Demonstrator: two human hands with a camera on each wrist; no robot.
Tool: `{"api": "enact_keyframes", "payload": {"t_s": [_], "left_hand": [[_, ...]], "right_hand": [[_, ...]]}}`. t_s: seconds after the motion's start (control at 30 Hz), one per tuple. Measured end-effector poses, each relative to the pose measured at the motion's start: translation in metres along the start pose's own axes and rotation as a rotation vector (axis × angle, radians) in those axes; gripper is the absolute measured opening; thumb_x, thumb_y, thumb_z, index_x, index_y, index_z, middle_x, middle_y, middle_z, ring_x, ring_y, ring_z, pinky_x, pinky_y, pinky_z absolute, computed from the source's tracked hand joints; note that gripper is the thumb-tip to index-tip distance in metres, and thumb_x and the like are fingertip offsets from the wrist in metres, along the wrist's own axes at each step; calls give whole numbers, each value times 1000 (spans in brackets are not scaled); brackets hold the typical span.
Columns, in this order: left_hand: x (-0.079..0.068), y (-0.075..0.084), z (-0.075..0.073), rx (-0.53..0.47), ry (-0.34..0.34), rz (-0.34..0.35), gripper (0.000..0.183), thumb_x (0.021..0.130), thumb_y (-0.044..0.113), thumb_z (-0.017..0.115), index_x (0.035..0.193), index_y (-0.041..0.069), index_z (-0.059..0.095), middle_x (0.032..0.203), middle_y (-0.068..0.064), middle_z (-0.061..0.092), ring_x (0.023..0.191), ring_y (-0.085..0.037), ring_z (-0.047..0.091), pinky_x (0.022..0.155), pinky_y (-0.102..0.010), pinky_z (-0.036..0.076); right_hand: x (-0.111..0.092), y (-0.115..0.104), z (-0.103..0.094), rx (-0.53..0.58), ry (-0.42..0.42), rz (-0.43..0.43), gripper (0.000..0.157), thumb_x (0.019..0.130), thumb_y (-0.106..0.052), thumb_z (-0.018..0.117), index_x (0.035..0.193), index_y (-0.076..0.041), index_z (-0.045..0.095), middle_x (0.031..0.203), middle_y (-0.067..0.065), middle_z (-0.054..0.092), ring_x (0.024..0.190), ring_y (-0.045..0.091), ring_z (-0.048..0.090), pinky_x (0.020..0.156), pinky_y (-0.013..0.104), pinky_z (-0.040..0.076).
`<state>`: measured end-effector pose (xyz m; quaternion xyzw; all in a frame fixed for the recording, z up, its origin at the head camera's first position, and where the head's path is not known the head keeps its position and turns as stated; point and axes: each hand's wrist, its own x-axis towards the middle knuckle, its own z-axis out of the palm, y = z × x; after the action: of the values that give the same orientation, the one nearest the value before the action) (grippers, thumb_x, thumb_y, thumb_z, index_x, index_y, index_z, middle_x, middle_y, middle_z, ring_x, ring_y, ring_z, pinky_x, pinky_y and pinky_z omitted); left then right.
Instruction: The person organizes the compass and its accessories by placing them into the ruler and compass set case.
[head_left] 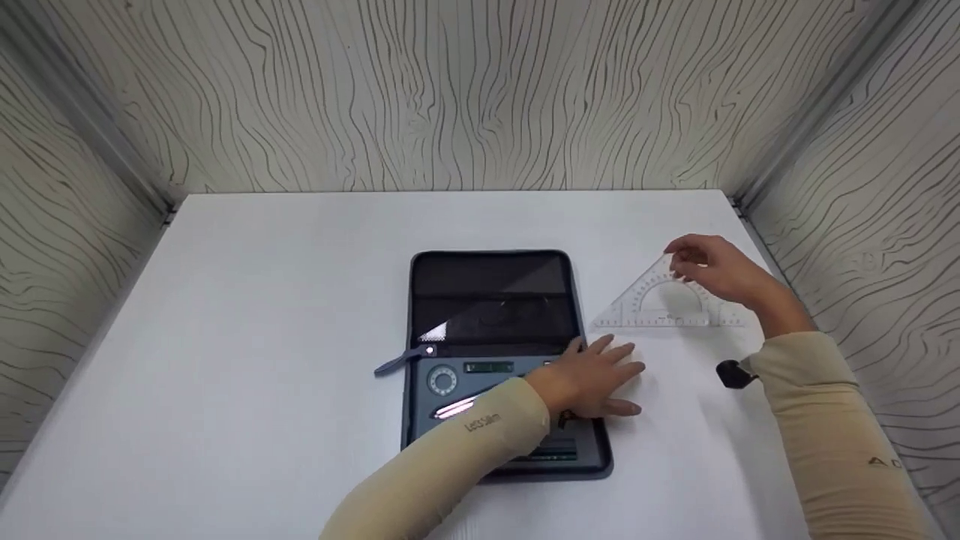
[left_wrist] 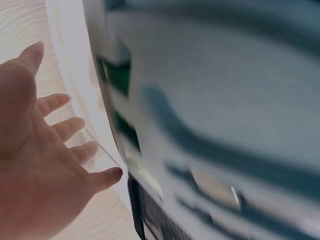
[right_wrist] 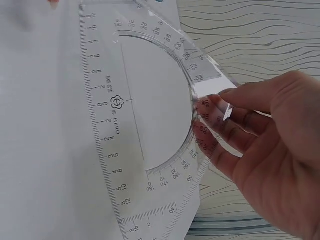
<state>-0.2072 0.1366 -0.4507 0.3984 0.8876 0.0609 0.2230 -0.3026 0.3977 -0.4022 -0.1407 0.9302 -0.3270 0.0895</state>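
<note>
My right hand (head_left: 716, 271) pinches a clear triangular set square (right_wrist: 165, 210) near its top corner, thumb on one face and fingers behind. Printed scales and a half-round protractor cut-out show on it in the right wrist view, and its long edge faces me in the head view. My left hand (head_left: 592, 377) is spread with straight fingers over the right side of an opened dark zip case (head_left: 606, 450), fingertips reaching past its edge. In the case's grey-blue tray lie a round dial-like piece (head_left: 442, 381), a green piece (head_left: 489, 367) and a pen-like tool (head_left: 456, 407). My left forearm hides part of the tray.
A dark strap (head_left: 394, 364) sticks out from the case's left side. The case's upper half holds a dark, shiny panel (head_left: 491, 300). By my right wrist is a small black object (head_left: 733, 373). Wood-grain walls (head_left: 465, 97) enclose the white table (head_left: 262, 337) at the back and sides.
</note>
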Motion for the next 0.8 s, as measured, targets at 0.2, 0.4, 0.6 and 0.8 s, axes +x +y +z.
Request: {"api": "enact_keyframes", "payload": {"t_s": [0.2, 0.4, 0.6, 0.8], "left_hand": [[-24, -36, -8, -39, 86, -58, 64, 103, 60, 48, 160, 34, 34, 169, 9, 22, 158, -19, 14, 124, -53, 19], [-47, -69, -10, -153, 144, -103, 69, 104, 57, 47, 161, 21, 33, 169, -1, 26, 157, -25, 19, 123, -54, 21], [-55, -92, -10, -404, 218, -124, 74, 105, 55, 46, 162, 10, 29, 167, -9, 29, 154, -26, 28, 123, -45, 25], [-57, -99, -13, -709, 314, -71, 74, 106, 49, 50, 161, 4, 27, 163, -14, 36, 150, -26, 36, 120, -42, 32]], "right_hand": [[-1, -23, -4, -3, 63, -45, 37, 103, -1, 54, 140, 3, 54, 106, 18, 66, 98, 30, 68, 79, 21, 55], [2, -56, -2, 38, 89, -77, 35, 103, -2, 56, 138, -1, 57, 107, 17, 67, 100, 28, 70, 81, 22, 57], [10, -89, 14, 237, 165, -132, 33, 104, -3, 57, 136, 5, 57, 112, 21, 63, 101, 23, 71, 82, 29, 60], [20, -118, 41, 486, 235, -168, 32, 104, -3, 57, 134, 6, 56, 110, 22, 58, 102, 24, 71, 85, 34, 60]]}}
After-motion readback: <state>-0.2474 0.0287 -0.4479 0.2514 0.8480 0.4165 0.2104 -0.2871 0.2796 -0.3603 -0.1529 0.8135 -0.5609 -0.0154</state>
